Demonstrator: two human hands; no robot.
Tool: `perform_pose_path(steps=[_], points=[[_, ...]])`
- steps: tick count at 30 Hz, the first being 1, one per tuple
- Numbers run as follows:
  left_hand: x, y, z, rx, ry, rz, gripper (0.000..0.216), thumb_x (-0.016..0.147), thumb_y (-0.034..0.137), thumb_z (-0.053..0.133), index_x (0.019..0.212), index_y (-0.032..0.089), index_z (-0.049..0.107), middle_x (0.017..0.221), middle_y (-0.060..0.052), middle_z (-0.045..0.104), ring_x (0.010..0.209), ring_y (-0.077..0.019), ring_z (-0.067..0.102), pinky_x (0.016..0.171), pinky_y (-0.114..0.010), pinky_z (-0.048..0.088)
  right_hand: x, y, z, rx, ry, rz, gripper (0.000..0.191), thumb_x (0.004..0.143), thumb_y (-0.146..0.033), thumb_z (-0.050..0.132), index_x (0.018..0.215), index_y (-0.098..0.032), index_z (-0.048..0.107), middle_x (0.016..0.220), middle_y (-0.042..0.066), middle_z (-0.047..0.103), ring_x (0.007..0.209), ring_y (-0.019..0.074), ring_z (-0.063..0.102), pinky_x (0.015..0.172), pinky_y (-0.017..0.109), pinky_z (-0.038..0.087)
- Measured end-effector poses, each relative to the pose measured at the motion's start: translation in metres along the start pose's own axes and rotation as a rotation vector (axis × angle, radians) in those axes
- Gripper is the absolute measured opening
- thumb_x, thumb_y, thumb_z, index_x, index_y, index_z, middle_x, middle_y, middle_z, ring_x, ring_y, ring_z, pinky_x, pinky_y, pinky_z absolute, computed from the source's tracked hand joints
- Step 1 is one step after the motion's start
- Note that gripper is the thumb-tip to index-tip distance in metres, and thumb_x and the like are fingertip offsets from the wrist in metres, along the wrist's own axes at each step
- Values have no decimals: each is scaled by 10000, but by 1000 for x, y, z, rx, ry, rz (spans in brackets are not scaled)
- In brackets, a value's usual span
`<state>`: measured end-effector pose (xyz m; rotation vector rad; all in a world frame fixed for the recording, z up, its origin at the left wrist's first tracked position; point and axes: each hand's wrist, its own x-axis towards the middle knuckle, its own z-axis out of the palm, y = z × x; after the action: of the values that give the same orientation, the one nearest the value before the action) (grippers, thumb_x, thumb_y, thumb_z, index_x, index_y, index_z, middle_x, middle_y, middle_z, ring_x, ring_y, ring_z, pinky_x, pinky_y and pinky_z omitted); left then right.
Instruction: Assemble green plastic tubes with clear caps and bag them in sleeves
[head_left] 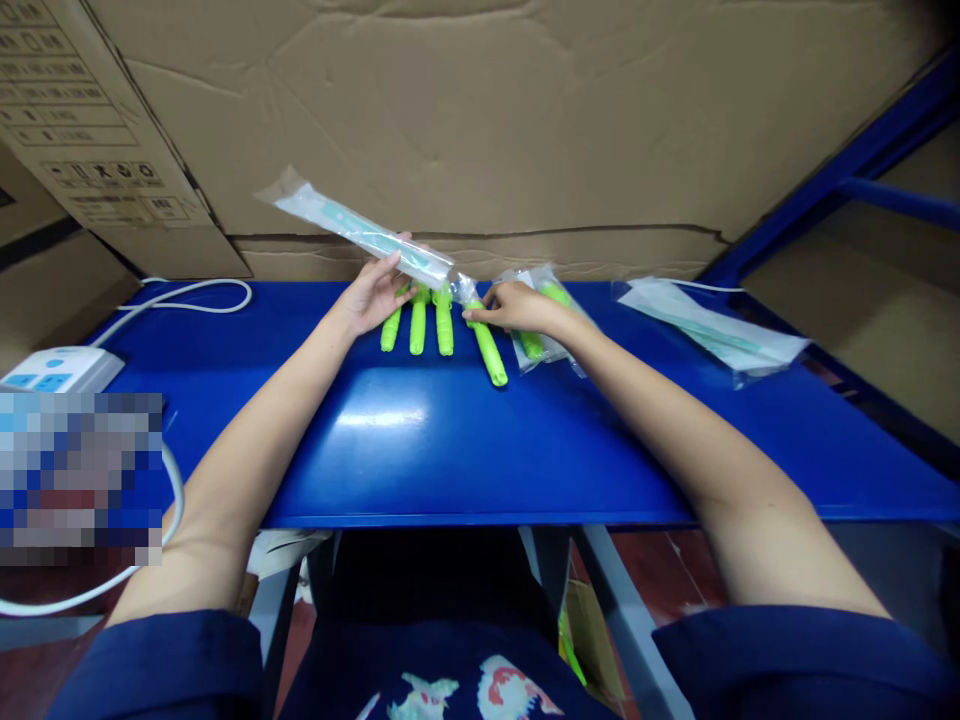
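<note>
My left hand (376, 292) is closed on a long clear plastic sleeve (360, 232) with a white and teal insert, tilted down to the right above the table. At the sleeve's lower end, my right hand (514, 306) pinches the top of a bright green rod-shaped piece (491, 352). Whether that top sits inside the sleeve or beside it, I cannot tell. Below my left hand several similar green pieces (418, 328) lie side by side, their upper ends partly hidden. Just past my right hand are clear bags (559, 352) with green pieces in them, partly covered by my forearm.
Flat sleeves with white and teal inserts (712, 328) lie at the right of the blue table (465, 450). A white power strip (64, 370) with its cable is at the left. Cardboard (450, 120) stands along the back, and a blue metal frame (832, 190) rises at the right.
</note>
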<state>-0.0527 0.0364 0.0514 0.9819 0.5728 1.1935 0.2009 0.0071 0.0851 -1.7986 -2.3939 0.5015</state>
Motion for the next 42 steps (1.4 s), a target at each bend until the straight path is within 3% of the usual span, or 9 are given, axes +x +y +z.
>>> perform_pose_path(steps=[6,10,16,22,26,29,32,39,42], points=[[2,-1,-8,-3,6,10,504,891,306,776,1388,336,692,1288,-34,761,1334,-225,658,945,-236,575,-3,2,-2,143,-103,-1,327,968,-344,664,673,-209,620,572,37,642,517,154,558,586,298,461],[1,0,-7,12,23,4,511,890,308,782,1391,337,689,1260,-23,766,1289,-198,683,948,-224,569,-2,7,-2,300,-71,-5,419,966,-407,653,596,-232,560,585,51,616,537,155,539,640,315,502],[2,0,-10,8,25,0,474,913,247,752,1376,332,700,1195,-14,785,1250,-195,707,933,-240,572,-6,14,-23,603,182,-22,399,878,-610,737,826,-223,653,632,52,575,601,192,545,669,395,557],[2,0,-9,-3,21,4,507,869,153,740,1347,319,718,1117,2,804,1086,-160,746,847,-223,568,5,39,-40,992,520,-177,449,891,-665,750,887,-277,525,617,-16,437,679,173,484,692,369,484],[1,0,-8,13,23,-4,595,823,100,734,1371,331,704,1122,16,806,1079,-145,741,903,-228,562,15,56,-48,1134,643,-310,481,857,-746,723,998,-341,503,678,30,549,951,256,562,775,381,492],[0,0,-6,6,16,-11,615,812,86,743,1372,335,699,1098,30,802,1117,-152,736,999,-252,552,15,57,-50,1169,704,-286,427,879,-688,712,1006,-332,515,857,54,662,1004,243,591,829,365,520],[-2,0,-1,5,5,-32,582,806,72,745,1337,309,718,1110,13,799,1144,-172,732,1050,-280,547,15,48,-46,1218,710,-240,391,872,-599,751,987,-286,546,1000,60,695,957,199,641,872,337,570],[-9,-2,15,1,-27,-49,545,804,31,725,1315,219,716,1162,-38,784,1098,-187,746,1118,-374,574,19,32,-28,1267,589,-260,600,712,-609,907,1117,-327,566,1151,21,741,1112,269,739,828,400,682],[-8,-4,17,-29,-8,-37,562,836,6,684,1356,218,691,1174,-41,782,1203,-205,729,1167,-395,554,14,20,-28,1313,559,-197,532,773,-589,869,1128,-327,572,1220,25,741,1129,263,746,857,402,693]])
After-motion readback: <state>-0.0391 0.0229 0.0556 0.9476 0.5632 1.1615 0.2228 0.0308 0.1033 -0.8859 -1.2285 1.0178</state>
